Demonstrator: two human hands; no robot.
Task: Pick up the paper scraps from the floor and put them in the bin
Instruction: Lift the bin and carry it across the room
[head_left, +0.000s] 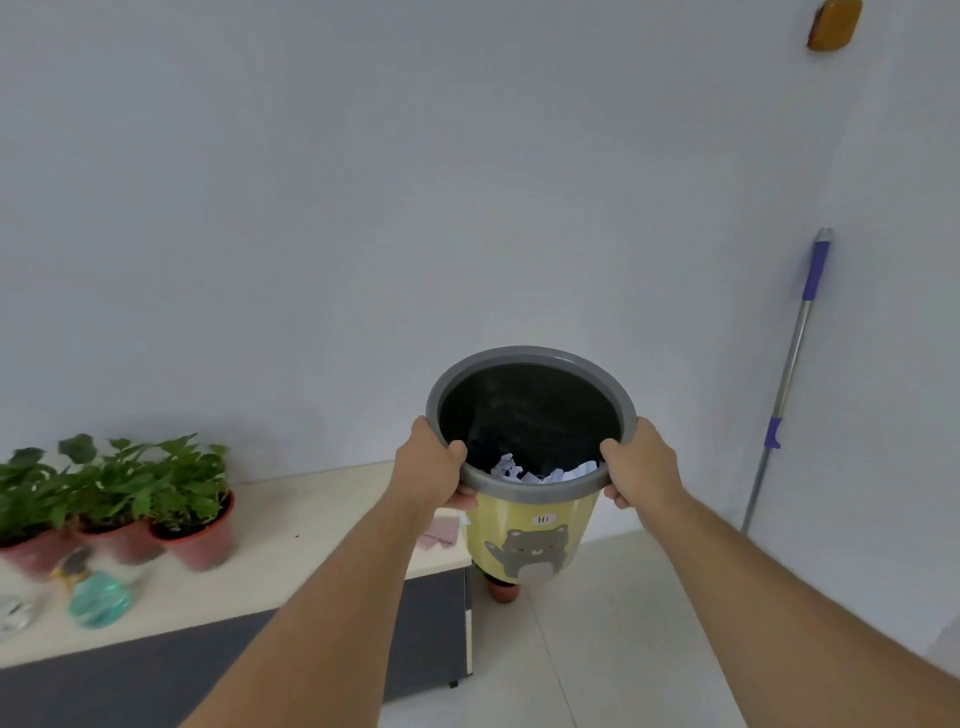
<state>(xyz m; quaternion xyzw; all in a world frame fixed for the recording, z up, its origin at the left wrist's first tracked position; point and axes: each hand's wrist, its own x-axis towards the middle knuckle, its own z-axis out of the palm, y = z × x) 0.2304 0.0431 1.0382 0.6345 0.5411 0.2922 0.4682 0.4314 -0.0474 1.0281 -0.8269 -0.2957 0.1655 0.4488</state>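
Observation:
A yellow bin (524, 545) with a grey rim, a black liner and a grey bear picture hangs in the air in front of me, tilted toward me. My left hand (431, 465) grips its rim on the left side and my right hand (641, 465) grips the rim on the right. White paper scraps (540, 472) lie inside the bin near its front wall. No scraps show on the visible part of the floor.
A low cabinet (291, 530) stands at the left with three potted plants (192, 499), a teal spray bottle (98, 600) and a pink cloth (439, 535). A mop handle (789, 374) leans on the right wall. A small red pot (503, 592) sits under the bin on the tiled floor.

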